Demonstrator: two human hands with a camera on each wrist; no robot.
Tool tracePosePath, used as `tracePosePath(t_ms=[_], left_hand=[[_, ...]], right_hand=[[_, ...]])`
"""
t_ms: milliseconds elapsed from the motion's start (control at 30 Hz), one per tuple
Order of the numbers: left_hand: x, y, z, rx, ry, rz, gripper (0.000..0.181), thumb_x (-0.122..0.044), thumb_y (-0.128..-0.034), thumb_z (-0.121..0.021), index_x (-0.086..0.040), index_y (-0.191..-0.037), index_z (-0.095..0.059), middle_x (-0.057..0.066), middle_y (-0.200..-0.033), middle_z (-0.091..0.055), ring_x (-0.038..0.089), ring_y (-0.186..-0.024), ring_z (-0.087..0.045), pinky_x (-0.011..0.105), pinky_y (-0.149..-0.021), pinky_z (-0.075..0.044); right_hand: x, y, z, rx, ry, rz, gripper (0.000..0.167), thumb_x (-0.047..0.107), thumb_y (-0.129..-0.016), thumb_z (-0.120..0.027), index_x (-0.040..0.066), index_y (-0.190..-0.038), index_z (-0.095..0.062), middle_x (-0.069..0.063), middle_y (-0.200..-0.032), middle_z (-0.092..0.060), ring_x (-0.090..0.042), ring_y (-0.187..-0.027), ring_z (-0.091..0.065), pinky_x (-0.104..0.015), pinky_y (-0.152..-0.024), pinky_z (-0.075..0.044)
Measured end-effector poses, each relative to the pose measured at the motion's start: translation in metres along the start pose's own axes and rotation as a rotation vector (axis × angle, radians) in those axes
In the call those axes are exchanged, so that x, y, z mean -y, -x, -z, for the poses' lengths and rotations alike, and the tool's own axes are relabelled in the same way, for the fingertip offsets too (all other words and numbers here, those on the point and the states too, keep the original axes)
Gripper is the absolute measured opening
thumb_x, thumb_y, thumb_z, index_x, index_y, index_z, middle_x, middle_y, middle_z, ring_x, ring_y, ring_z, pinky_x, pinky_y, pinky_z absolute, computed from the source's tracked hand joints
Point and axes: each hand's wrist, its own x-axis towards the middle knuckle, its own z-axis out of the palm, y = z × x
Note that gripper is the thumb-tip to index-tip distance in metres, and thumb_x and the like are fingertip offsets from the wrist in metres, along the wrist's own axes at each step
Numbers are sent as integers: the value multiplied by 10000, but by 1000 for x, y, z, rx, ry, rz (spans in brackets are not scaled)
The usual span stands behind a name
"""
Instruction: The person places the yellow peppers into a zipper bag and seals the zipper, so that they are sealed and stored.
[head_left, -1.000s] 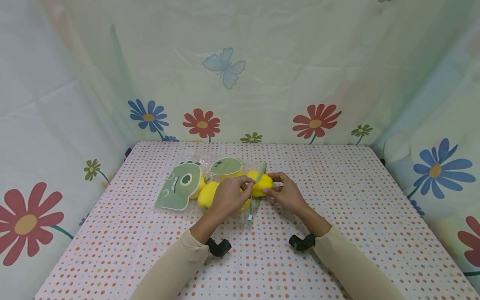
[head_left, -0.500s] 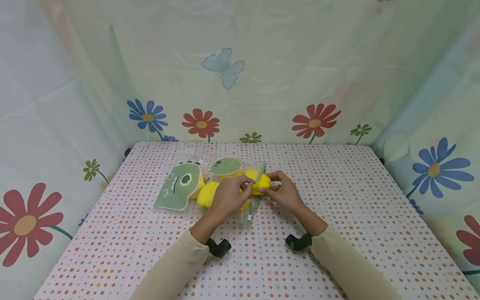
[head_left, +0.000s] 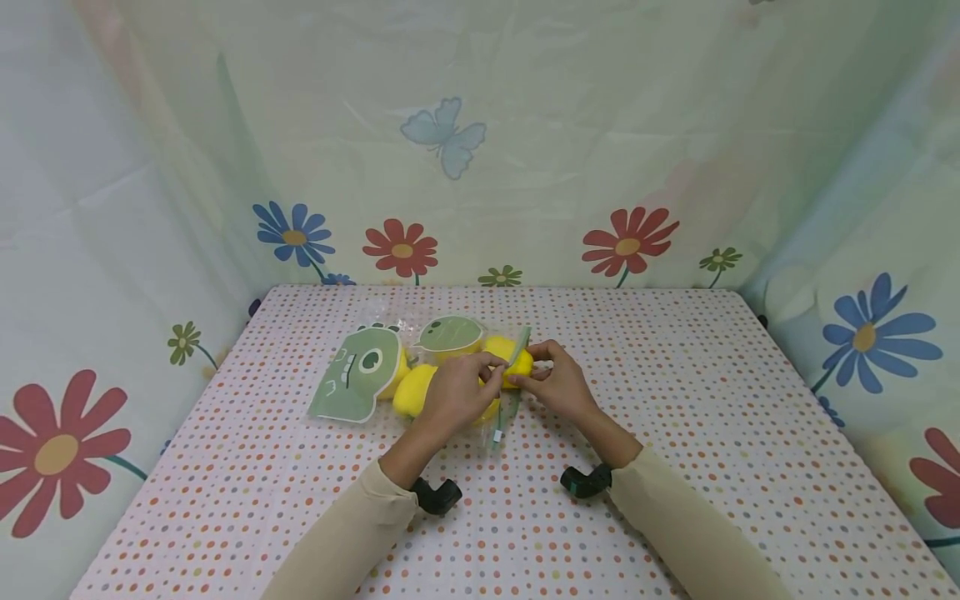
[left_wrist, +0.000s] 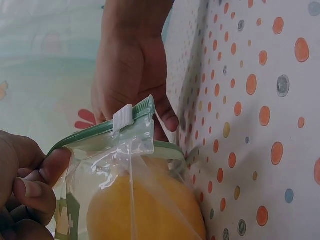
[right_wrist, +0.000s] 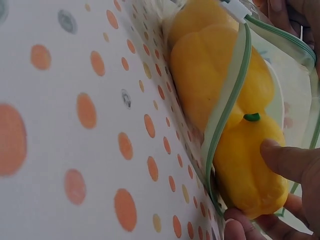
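Note:
My right hand (head_left: 564,385) holds a yellow bell pepper (right_wrist: 250,175) with a short green stem, thumb on one side and fingers beneath. The pepper lies at the mouth of a clear slider bag (left_wrist: 80,167), partly inside its green-edged opening. With thumb and fingertips my left hand (head_left: 459,390) pinches the bag's green zip edge and keeps the mouth apart. A white slider (left_wrist: 123,117) sits on that edge. Deeper in the bag shows more yellow pepper (right_wrist: 200,65). In the head view, my left hand hides part of the bag.
Green dinosaur-face print (head_left: 352,379) on clear plastic lies at the left, with yellow behind it. Another green print (head_left: 450,333) lies behind my left hand; whether these are separate bags I cannot tell. Everything rests on a dotted tablecloth (head_left: 675,392), with flowered curtains around.
My right hand has moved slightly left with the bell pepper, bringing it further into the bag's mouth. The left hand stays almost still, pinching the zip edge.

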Motion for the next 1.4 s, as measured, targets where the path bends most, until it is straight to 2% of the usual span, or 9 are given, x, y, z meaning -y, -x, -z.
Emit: tracePosePath(t_ms=[433,700,1000,1400], left_hand=[[1,1,0,-7,-8,2,251,-260,-963,-597,-112,-1098,-748,-75,-667,-677,37,-403,-392,184,-401,-304],[0,1,0,0,-14,4,254,-261,-968,-593,-110,-1104,-745,-68,-673,-684,35,-408,-410,183,-410,-322],[2,1,-1,4,-9,0,260,-259,-969,-589,-104,-1111,-743,-57,-690,-689,33,-412,-403,182,-413,-323],[3,1,-1,3,-17,-4,262,-272,-977,-585,-115,-1116,-742,-55,-710,-699,33,-438,-444,188,-427,-356]], right_hand=[[2,1,-3,-8,-48,-27,597,288,-844,-777,80,-1339,-516,-164,-1357,-546,-302,-1007,-680,-312,-707,-586],[-1,5,0,19,-77,-11,565,225,-887,-732,85,-1386,-507,-169,-1376,-541,-343,-1074,-665,-328,-742,-592],[-5,3,-3,11,-94,-22,537,215,-875,-746,94,-1354,-536,-148,-1356,-564,-321,-1059,-685,-310,-709,-592],[-3,-1,-9,-1,-105,-18,552,223,-849,-774,55,-1321,-541,-162,-1330,-579,-326,-1038,-690,-311,-713,-593]])
